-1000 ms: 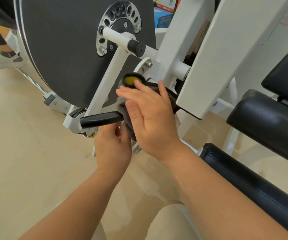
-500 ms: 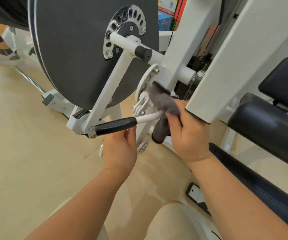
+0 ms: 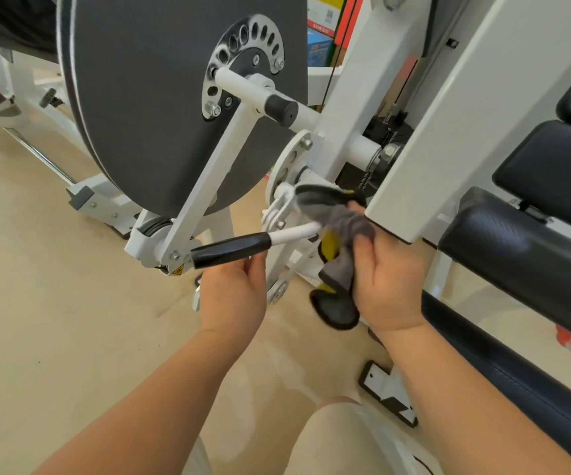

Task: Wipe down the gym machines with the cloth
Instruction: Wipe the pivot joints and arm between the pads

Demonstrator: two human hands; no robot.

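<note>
Cloth (image 3: 340,217) bunched in the right hand (image 3: 390,279), fingers (image 3: 362,240) curled round its middle. Upper end laid against the white linkage (image 3: 277,210) of the machine (image 3: 356,97), at the inner end of the rod (image 3: 292,233) and just below the lower corner of the slanted white beam (image 3: 455,114). Lower end hanging free beside the palm, clear of the floor (image 3: 54,303). Fabric grey and crumpled, with dark edging and patches of yellow showing at the folds; lower flap rounded and darker than the rest. Left hand (image 3: 232,296) just left of the cloth and apart from it, set under the black grip (image 3: 231,250), fingertips (image 3: 253,265) raised to the underside of the grip; full grasp or mere touch not discernible. Grip and rod in one line, nearly level, spanning from the pivot (image 3: 153,238) at lower left to the cloth. Above the left hand, a large dark disc (image 3: 147,97) bearing a perforated metal plate (image 3: 239,36) near its centre, with a white arm (image 3: 215,173) running diagonally down across its face to the pivot. Right of the right hand, a black pad (image 3: 524,248), near but not touching.
</note>
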